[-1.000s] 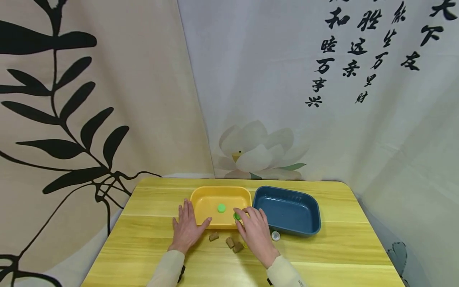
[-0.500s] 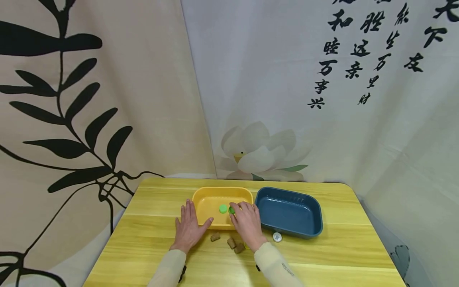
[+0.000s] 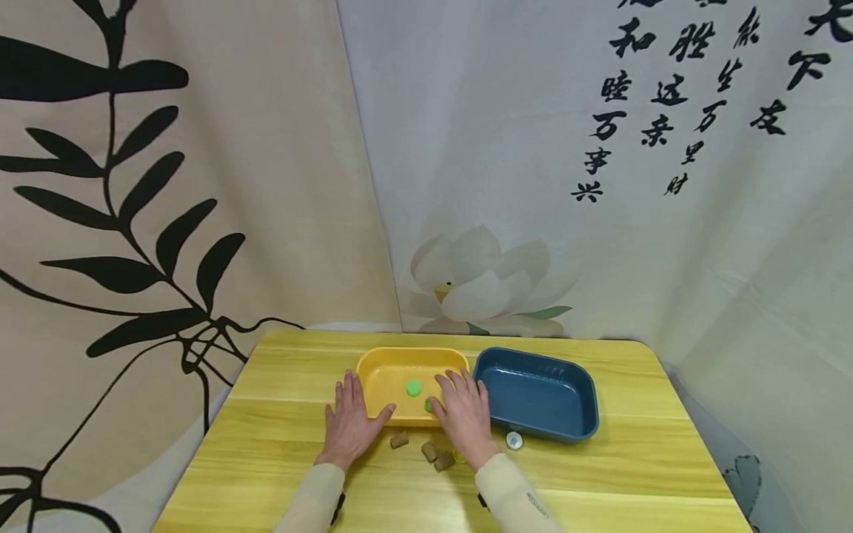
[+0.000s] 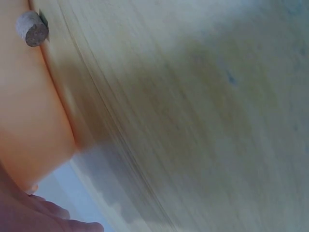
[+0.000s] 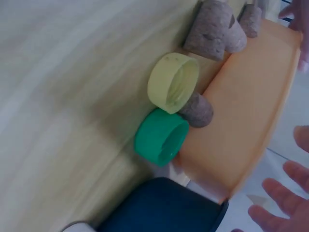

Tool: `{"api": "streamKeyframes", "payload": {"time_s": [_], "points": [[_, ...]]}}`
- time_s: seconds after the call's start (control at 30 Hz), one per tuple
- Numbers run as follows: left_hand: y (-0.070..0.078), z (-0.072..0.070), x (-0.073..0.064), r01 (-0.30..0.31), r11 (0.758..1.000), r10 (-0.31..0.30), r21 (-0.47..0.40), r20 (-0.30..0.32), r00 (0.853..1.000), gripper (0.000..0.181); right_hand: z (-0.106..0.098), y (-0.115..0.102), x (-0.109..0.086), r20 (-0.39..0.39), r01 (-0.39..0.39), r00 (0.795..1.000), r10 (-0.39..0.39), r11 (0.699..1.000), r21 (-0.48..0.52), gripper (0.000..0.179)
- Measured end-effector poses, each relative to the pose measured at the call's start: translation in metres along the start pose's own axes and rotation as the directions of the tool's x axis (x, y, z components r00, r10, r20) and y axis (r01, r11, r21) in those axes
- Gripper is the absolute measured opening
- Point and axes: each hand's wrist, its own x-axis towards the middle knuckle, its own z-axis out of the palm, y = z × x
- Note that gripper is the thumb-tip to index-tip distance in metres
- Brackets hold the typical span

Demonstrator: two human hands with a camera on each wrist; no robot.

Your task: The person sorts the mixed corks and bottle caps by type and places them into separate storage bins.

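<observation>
My left hand [image 3: 351,420] rests with straight, spread fingers on the left edge of the yellow tray [image 3: 413,350]. Over the tray's right side is my right hand [image 3: 464,416], its fingers apart with nothing pinched between them. A darker green bottle cap [image 3: 429,406] lies in the tray by the right thumb tip, partly covered by it. Slightly farther back sits a light green cap [image 3: 414,388]. In the right wrist view, spread fingers [image 5: 277,193] show beyond the tray wall, while another green cap [image 5: 161,137] stands on the table against a pale yellow cap [image 5: 173,82].
To the right of the yellow tray is a dark blue tray [image 3: 536,396]. A white cap [image 3: 514,440] lies in front of it. Several cork pieces [image 3: 429,451] are scattered before the yellow tray. A printed cloth [image 3: 300,185] hangs behind the table [image 3: 626,459].
My right hand carried the darker green cap left inside the yellow tray, then let go of it; its fingers have lifted apart. The cap now lies nearer the front. The left hand stays put.
</observation>
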Motion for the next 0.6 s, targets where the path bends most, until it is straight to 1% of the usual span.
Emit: {"api": "streamKeyframes", "payload": {"time_s": [0.13, 0.3, 0.47, 0.6], "points": [[-0.001, 0.0, 0.0, 0.004, 1.0, -0.004, -0.008, 0.011, 1.0, 0.116, -0.009, 0.007, -0.014, -0.004, -0.007, 1.0, 0.007, 0.998, 0.062, 0.046], [-0.003, 0.001, 0.002, 0.013, 1.0, -0.012, -0.001, 0.035, 0.999, 0.118, -0.017, 0.016, -0.036, -0.008, 0.01, 1.0, -0.01, 0.995, 0.095, 0.054], [-0.003, 0.001, 0.002, 0.015, 1.0, -0.015, 0.002, 0.041, 0.999, 0.118, -0.022, 0.022, -0.055, 0.008, 0.022, 1.0, -0.023, 0.996, 0.086, 0.063], [-0.001, 0.001, 0.001, 0.01, 1.0, -0.01, -0.001, 0.026, 1.0, 0.116, -0.026, 0.027, -0.069, 0.032, 0.041, 0.999, -0.043, 0.997, 0.059, 0.064]]}}
